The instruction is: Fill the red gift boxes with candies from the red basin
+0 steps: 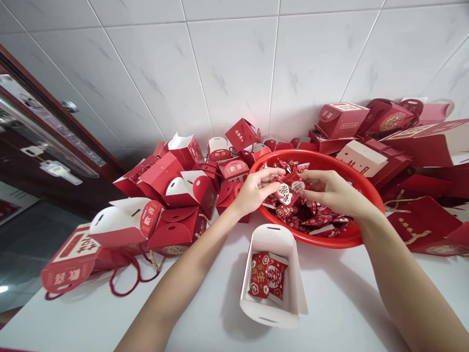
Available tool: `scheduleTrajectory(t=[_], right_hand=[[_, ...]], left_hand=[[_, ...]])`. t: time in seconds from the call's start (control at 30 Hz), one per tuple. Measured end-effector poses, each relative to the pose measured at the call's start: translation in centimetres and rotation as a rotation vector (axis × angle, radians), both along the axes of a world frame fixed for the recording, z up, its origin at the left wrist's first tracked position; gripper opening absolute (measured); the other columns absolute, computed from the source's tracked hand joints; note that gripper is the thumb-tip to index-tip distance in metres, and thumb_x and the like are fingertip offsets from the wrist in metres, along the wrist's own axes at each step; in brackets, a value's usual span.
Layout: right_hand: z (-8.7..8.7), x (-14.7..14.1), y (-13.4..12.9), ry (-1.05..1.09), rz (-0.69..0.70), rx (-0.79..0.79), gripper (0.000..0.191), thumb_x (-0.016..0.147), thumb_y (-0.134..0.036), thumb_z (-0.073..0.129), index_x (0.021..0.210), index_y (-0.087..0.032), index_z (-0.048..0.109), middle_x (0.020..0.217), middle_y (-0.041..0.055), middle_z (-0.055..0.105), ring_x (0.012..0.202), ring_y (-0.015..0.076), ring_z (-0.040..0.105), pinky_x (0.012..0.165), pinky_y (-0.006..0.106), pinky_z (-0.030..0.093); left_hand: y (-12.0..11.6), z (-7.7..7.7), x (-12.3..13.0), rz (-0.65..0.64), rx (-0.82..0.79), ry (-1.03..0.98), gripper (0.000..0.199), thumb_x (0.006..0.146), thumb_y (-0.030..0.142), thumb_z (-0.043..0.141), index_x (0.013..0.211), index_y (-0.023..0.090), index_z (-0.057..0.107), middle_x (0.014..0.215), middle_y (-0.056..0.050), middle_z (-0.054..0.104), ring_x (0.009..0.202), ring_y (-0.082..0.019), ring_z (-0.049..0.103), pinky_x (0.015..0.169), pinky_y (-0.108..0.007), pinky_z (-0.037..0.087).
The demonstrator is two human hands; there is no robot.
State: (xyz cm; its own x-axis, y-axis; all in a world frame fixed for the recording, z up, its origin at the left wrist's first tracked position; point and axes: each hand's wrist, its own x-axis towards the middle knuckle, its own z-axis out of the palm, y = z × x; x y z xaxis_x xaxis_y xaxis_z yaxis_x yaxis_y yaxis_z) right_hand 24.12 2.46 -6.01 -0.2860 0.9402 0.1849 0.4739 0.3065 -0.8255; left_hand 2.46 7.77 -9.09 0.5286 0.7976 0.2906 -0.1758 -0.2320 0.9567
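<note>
Over a red plastic basket (318, 238) piled with small red wrapped packets (324, 215), both hands work close together. My left hand (258, 190) pinches a red packet (284, 194) with a white patch and dark characters. My right hand (328, 191) has its fingers closed on another red packet (298, 186) with a round pale mark, right beside the first. In front of the basket stands an open box (296, 288), white inside, with its flaps spread. Two packets, one with flowers (260, 276) and one with large characters (276, 277), lie inside it.
Red gift boxes (179, 230), some with cord handles, crowd the left of the white table (205, 308). More red boxes (340, 120) are heaped behind and right of the basket. A tiled wall (234, 63) rises behind; a dark door with keys (60, 171) stands at left.
</note>
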Motion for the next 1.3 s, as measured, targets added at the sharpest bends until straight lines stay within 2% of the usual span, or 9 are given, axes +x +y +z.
scheduleTrajectory(t=[0.13,0.3,0.5,0.7,0.77,0.9,1.03,1.17,1.3], right_hand=[[0.1,-0.1,0.1,0.009,-0.018,-0.002,0.031,0.082,-0.048,0.074,0.083,-0.019,0.064,0.075,0.0020,0.062,0.064,0.0179,0.057,0.056,0.030,0.047],[0.2,-0.1,0.2,-0.032,-0.041,0.046,0.028,0.078,-0.045,0.076,0.080,-0.018,0.068,0.078,0.0045,0.069,0.072,0.0216,0.061,0.062,0.032,0.049],[0.1,0.0,0.3,-0.049,-0.052,0.035,0.028,0.077,-0.045,0.077,0.083,-0.019,0.070,0.082,0.0052,0.072,0.076,0.0242,0.065,0.068,0.034,0.051],[0.1,0.0,0.3,-0.119,-0.056,0.045,0.033,0.081,-0.051,0.074,0.078,-0.019,0.066,0.074,0.0030,0.063,0.069,0.0198,0.056,0.062,0.032,0.045],[0.2,0.0,0.2,-0.133,-0.045,0.052,0.036,0.082,-0.054,0.072,0.076,-0.019,0.065,0.072,0.0021,0.061,0.067,0.0186,0.053,0.060,0.031,0.043],[0.3,-0.2,0.1,-0.126,-0.040,0.065,0.040,0.081,-0.057,0.074,0.072,-0.019,0.063,0.072,0.0023,0.061,0.067,0.0183,0.052,0.060,0.031,0.042],[0.2,-0.1,0.2,-0.126,-0.036,0.058,0.043,0.081,-0.059,0.073,0.071,-0.020,0.060,0.069,0.0010,0.058,0.065,0.0172,0.049,0.059,0.030,0.040],[0.2,-0.1,0.2,-0.134,-0.040,0.044,0.043,0.081,-0.060,0.072,0.076,-0.019,0.064,0.073,0.0021,0.061,0.069,0.0189,0.053,0.061,0.031,0.042],[0.4,-0.2,0.0,-0.148,-0.044,0.064,0.044,0.081,-0.061,0.072,0.071,-0.019,0.061,0.073,0.0025,0.062,0.068,0.0182,0.052,0.061,0.031,0.042]], left_hand=[[0.1,-0.2,-0.1,0.002,0.032,-0.024,0.036,0.081,0.026,0.075,0.115,0.017,0.068,0.085,-0.002,0.067,0.075,-0.014,0.062,0.074,-0.027,0.054],[0.0,-0.4,0.0,0.014,0.062,-0.016,0.032,0.081,0.031,0.077,0.108,0.018,0.066,0.079,0.000,0.064,0.070,-0.013,0.061,0.071,-0.027,0.053],[-0.3,-0.2,0.0,0.011,0.105,-0.045,0.023,0.081,0.029,0.077,0.097,0.017,0.065,0.092,-0.004,0.067,0.075,-0.013,0.063,0.070,-0.025,0.054],[-1.0,2.4,-1.7,-0.213,0.083,0.080,0.020,0.087,0.028,0.074,0.103,0.017,0.070,0.101,-0.006,0.069,0.079,-0.015,0.067,0.072,-0.027,0.058],[-1.5,3.5,-2.5,-0.259,0.084,0.131,0.018,0.088,0.029,0.074,0.102,0.017,0.072,0.098,-0.006,0.071,0.080,-0.016,0.068,0.072,-0.028,0.058],[-2.3,4.8,-3.6,-0.312,0.099,0.249,0.014,0.088,0.024,0.074,0.100,0.017,0.074,0.093,-0.005,0.074,0.079,-0.016,0.071,0.071,-0.026,0.058],[-2.5,5.5,-4.1,-0.365,0.205,0.352,0.010,0.090,0.022,0.072,0.098,0.017,0.077,0.099,-0.006,0.078,0.087,-0.017,0.073,0.076,-0.024,0.058],[-2.7,6.1,-4.6,-0.375,0.278,0.443,0.018,0.091,0.022,0.071,0.107,0.016,0.077,0.107,-0.007,0.079,0.095,-0.018,0.074,0.082,-0.025,0.058],[-3.3,6.9,-5.4,-0.409,0.398,0.481,0.026,0.089,0.015,0.069,0.115,0.017,0.075,0.116,-0.007,0.078,0.104,-0.019,0.073,0.091,-0.028,0.056]])
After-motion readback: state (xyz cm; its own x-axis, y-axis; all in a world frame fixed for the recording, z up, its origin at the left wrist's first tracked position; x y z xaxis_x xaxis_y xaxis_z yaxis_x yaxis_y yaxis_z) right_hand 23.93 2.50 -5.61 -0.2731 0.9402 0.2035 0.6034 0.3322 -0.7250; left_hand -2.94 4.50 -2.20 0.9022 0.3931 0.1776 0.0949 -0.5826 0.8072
